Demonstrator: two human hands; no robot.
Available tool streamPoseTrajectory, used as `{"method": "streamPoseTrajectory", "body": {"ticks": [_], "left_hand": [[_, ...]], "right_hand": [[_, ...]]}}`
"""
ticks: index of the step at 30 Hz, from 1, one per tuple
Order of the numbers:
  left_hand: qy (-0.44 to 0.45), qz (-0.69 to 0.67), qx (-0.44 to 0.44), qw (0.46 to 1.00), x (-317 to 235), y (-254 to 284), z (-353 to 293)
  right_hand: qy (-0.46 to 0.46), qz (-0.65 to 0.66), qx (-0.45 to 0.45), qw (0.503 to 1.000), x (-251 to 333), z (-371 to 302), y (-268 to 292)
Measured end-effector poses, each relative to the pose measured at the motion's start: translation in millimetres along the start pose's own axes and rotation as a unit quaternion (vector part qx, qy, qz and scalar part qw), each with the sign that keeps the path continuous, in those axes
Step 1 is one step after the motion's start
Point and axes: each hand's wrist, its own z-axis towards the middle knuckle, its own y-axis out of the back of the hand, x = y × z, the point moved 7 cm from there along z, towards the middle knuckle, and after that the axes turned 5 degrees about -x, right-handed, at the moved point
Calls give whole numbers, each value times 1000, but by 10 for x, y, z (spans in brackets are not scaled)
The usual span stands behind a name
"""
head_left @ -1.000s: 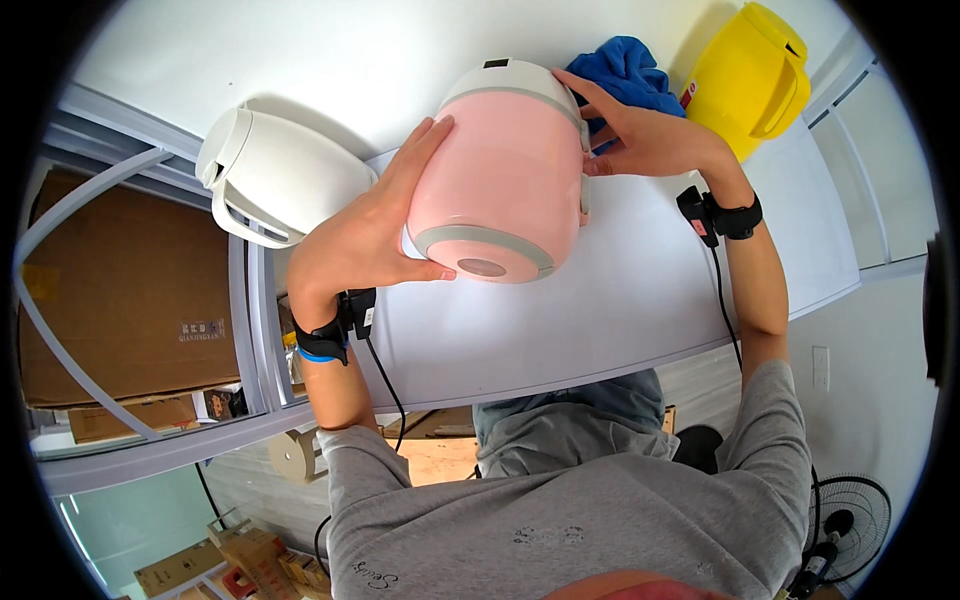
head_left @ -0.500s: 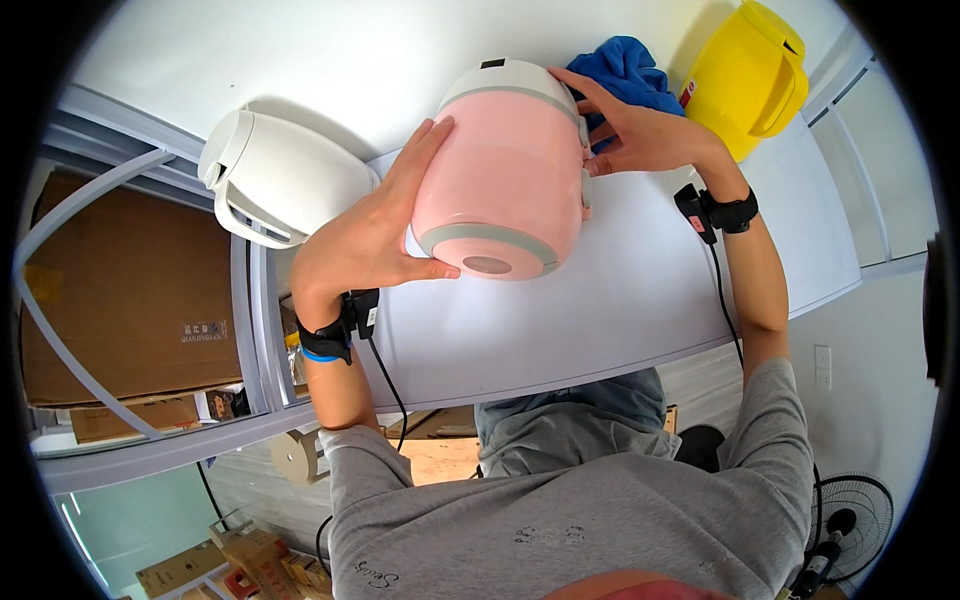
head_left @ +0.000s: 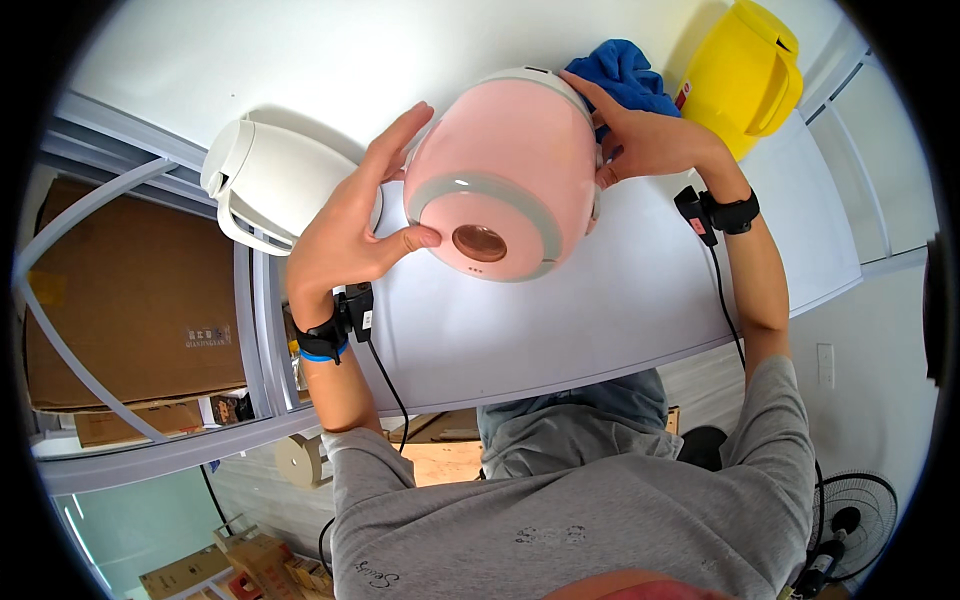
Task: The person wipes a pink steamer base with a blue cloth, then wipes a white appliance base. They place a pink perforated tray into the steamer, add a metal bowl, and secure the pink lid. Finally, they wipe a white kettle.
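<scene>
A pink, rounded pot-like appliance [head_left: 500,130] with grey bands and a pale end stands or lies tilted on the table. Its near end has a small dark oval window. My left hand [head_left: 345,225] is at its left side, fingers stretched out past the pink wall and thumb tip against the near rim. On the other side, my right hand [head_left: 655,140] grips the appliance, fingers along its far right edge and thumb at its side. A crumpled blue cloth [head_left: 620,75] lies behind the right hand. Close to my left hand is a white jug [head_left: 290,180] with a handle.
A yellow jug [head_left: 740,80] is at the far right against the white wall [head_left: 330,50]. The white table [head_left: 520,340] has a curved front edge. Left of it, a metal-framed shelf holds a large cardboard box [head_left: 130,300]. A fan [head_left: 845,520] is at lower right. Cables hang from both wrists.
The appliance has turned so that its near end and dark window face me more. My left fingers have come off its upper side and the thumb has moved up along the rim.
</scene>
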Motion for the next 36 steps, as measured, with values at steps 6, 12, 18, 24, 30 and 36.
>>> {"method": "streamPoseTrajectory", "body": {"ticks": [6,12,18,24,30,36], "left_hand": [[3,-6,-52,999,-10,48,23],[84,-16,-157,984,68,-28,78],[132,-43,-159,978,2,-92,91],[141,-20,-178,974,-56,-111,106],[164,-51,-171,970,127,-278,230],[226,-63,-67,970,-237,-596,426]], "right_hand": [[15,34,59,998,-64,8,-69],[-83,78,158,981,-48,-57,-210],[37,118,105,987,-267,-123,-282],[139,85,-26,986,-14,-364,-325],[145,60,-128,979,67,-502,-300],[0,108,-60,992,-82,-854,-221]]}}
